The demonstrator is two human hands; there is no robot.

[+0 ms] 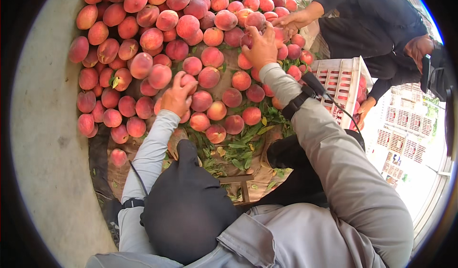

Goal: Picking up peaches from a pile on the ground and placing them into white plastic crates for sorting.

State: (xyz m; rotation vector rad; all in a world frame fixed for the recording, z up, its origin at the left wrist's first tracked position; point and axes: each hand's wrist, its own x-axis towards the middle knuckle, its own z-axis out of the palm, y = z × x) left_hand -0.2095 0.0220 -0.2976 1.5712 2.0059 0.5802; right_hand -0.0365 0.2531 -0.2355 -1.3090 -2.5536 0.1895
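Many red-and-yellow peaches (152,39) lie heaped and spread on the ground in front of me. My left hand (176,98) has its fingers around a peach (188,82) at the near side of the heap. Farther off to the right, my right hand (263,48) reaches over the pile with fingers spread. A dark red peach (246,40) sits between its thumb and forefinger; whether it is gripped cannot be told. Just beyond, a co-worker's hand (295,20) is among the peaches, close to my right fingers.
A white slatted plastic crate (336,85) holding peaches stands at right, bearing writing. Beside it crouches a co-worker in dark clothes (372,24), one hand at the crate. Green leaves (247,146) litter the ground sheet. A pale wall (50,124) runs along the left.
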